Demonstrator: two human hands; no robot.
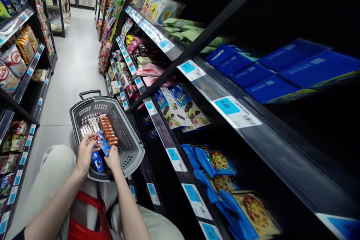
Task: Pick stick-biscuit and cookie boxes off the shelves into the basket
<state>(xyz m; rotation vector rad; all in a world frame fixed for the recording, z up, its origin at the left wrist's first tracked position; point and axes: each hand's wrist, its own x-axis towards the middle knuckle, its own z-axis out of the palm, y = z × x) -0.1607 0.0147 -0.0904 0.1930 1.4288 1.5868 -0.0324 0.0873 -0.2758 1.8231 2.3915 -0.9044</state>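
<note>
A grey shopping basket (132,146) sits on the floor before my knees. Rows of brown and white snack packs (108,129) lie inside it. My left hand (86,152) and my right hand (113,159) both reach into the basket's near end. Each is closed on a blue cookie pack (101,150): the left grips its upper end, the right its lower side. A second blue pack seems to lie just under it.
Black shelves with blue price tags (227,107) line the right side, stocked with blue cookie boxes (247,73) and bagged cookies (222,180). Snack bags (14,60) fill the left shelves. A pale tiled aisle (75,56) runs ahead. A red bag (84,217) hangs by my lap.
</note>
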